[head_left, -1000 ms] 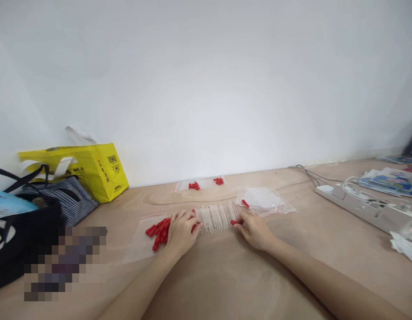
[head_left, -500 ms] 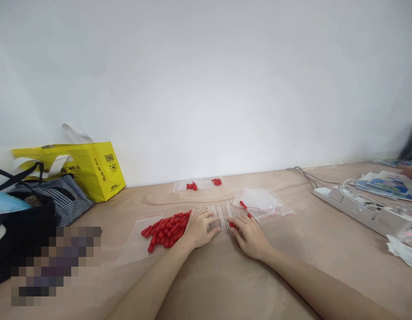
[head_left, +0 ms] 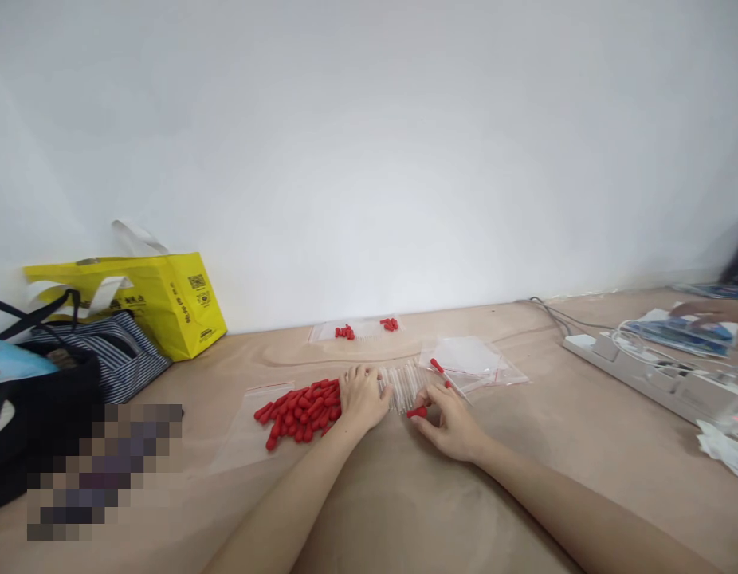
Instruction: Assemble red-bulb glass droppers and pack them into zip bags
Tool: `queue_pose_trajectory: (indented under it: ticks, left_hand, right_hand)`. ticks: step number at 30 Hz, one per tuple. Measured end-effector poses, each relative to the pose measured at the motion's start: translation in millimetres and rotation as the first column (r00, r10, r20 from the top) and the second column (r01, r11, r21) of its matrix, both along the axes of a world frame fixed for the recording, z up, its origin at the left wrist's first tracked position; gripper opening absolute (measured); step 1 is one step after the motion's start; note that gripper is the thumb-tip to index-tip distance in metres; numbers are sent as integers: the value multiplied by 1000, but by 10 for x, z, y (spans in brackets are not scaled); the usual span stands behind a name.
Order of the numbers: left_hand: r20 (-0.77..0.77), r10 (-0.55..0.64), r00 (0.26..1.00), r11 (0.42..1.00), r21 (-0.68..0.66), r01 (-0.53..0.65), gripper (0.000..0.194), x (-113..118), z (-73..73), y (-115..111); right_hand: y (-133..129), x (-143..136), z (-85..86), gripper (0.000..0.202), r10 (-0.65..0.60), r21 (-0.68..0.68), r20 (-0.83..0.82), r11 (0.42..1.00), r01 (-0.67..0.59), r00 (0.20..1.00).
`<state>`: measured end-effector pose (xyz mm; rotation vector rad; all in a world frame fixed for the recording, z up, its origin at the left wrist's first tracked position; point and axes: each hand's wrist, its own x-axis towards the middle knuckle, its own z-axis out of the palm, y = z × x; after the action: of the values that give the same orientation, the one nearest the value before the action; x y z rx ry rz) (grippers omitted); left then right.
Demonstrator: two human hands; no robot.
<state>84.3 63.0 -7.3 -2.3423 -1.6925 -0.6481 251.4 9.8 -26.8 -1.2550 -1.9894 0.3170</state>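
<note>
Desk: pile of red bulbs now uncovered, your left hand having shifted right onto the row of clear tubes; both hands thus at the row. Whether the left grips any tube, I cannot tell. Your right hand pinches one red bulb by the row's right end.

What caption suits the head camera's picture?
Left hand at clear sticks, right hand holding a red bulb, near more red bulbs.
</note>
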Motion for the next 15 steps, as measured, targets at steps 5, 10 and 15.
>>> queue_pose_trajectory:
  ticks: [5,10,15]
  left_hand:
    - [-31,116,993,992,-51,-118,22,145,32,26]
    - [-52,180,982,978,-96,-184,26,237,86,46]
    - [-12,197,980,974,-111,-197,22,227,125,81]
  right_hand:
    - [-34,-7,51,3,142,-38,87,990,-139,986]
    - [-7,-9,24,5,146,4,142,989,-148,979]
    - [9,-13,3,10,130,13,177,991,-134,976]
